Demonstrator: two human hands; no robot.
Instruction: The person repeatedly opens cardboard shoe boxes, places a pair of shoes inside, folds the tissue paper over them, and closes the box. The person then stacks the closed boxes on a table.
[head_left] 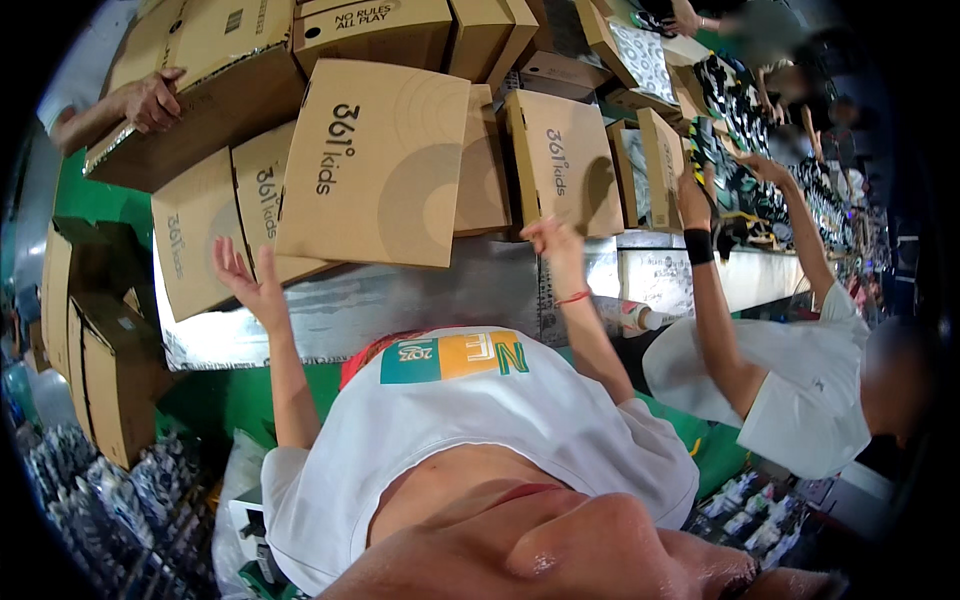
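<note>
My left hand (252,288) is open, palm up with fingers spread, over the near edge of two brown shoeboxes. It holds nothing. A large brown shoebox (385,165) lies tilted just beyond it, on top of other boxes. My right hand (556,248) has loosely bent fingers that point left, by the near left corner of another brown shoebox (565,165); I see nothing held in it. Whether its fingertips touch that box is unclear. Under the left hand lies a shoebox (200,230), partly hidden by its neighbour (258,190).
The silver-topped work surface (430,305) runs before me. A white bottle (640,318) lies right of my right forearm. Large cartons (215,55) stand at the far left, with another person's hand (150,102) on one. A co-worker at right handles a shoe (703,150). More cartons (115,370) stand at left.
</note>
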